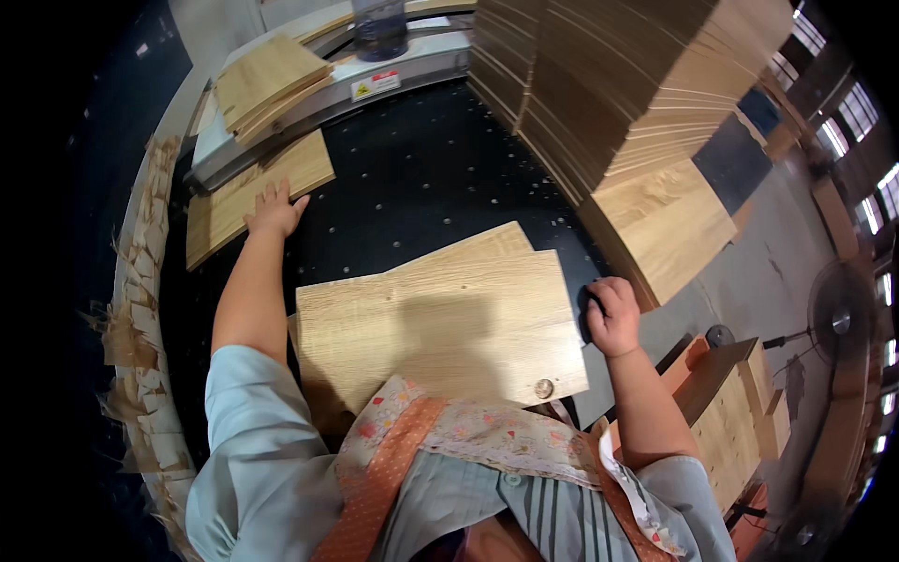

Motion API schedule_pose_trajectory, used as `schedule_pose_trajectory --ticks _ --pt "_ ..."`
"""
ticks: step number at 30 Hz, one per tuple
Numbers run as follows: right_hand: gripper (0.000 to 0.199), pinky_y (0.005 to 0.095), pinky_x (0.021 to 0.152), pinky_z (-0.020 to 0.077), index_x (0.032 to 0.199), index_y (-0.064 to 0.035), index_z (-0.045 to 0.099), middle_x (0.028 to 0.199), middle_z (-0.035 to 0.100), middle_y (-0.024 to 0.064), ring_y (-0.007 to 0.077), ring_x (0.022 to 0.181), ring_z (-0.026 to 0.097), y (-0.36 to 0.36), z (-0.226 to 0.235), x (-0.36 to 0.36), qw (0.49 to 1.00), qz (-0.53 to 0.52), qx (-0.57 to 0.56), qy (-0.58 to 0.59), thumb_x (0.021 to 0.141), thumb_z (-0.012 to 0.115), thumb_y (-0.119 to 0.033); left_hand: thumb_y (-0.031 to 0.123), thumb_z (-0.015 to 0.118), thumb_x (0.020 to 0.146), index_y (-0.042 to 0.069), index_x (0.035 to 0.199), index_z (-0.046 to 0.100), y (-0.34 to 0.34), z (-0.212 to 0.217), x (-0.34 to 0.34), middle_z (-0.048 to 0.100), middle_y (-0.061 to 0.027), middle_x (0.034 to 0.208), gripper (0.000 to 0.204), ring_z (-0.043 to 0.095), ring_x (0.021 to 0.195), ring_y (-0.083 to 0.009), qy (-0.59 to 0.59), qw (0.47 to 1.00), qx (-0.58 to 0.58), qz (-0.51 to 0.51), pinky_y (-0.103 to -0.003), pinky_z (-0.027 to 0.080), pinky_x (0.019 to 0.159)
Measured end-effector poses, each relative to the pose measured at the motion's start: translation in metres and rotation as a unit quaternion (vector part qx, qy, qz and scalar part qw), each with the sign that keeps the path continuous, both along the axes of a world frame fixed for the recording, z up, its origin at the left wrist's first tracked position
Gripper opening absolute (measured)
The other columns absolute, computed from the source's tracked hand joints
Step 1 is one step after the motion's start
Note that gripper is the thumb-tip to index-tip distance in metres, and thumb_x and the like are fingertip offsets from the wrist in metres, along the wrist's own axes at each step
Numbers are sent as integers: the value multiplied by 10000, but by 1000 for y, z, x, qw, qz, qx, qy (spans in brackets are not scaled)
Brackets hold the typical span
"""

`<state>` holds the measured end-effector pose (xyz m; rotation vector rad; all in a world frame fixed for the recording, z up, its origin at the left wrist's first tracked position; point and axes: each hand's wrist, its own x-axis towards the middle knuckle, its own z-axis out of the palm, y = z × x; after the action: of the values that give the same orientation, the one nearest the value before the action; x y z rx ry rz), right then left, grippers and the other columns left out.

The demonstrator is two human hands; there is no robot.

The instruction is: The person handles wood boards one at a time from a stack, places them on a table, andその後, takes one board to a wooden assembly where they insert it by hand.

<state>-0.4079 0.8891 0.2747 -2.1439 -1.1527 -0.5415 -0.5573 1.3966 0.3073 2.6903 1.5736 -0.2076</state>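
Observation:
My left hand [274, 208] lies with fingers spread on a light wood-grain board [304, 169], which sits against the white rail at the far left of the black table. My right hand [613, 317] is curled closed at the right edge of the table, beside a dark shape; what its fingers hold, if anything, is hidden. Between my arms, close to my body, rests a larger wood-grain board [431, 323] with a small round spot near its lower right corner. Another board [510, 242] sticks out from under it at an angle.
A tall stack of boards [599, 103] rises at the back right, with a lower board pile [665, 220] beside it. Several small boards [267, 80] lie on the white rail [431, 58], near a clear container [379, 33]. A floor fan [838, 323] stands right.

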Motion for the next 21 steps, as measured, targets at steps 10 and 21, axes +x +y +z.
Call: schedule_pose_trajectory --ticks 10,21 --pt "397 353 895 428 1090 -51 600 1091 581 138 292 1032 539 -27 5 5 942 156 61 291 716 680 -160 335 548 874 77 1318 428 -146 26 -81 410 -194 1355 527 329 1296 -348 -138 931 -172 -290 -401 277 1060" --pt "587 376 956 409 1231 -26 499 1275 465 229 373 1157 476 -26 25 -36 939 247 -82 224 726 734 -212 327 639 795 71 1344 381 -195 21 -144 408 -215 1342 658 358 1271 -345 -238 970 16 -43 -379 319 1033"
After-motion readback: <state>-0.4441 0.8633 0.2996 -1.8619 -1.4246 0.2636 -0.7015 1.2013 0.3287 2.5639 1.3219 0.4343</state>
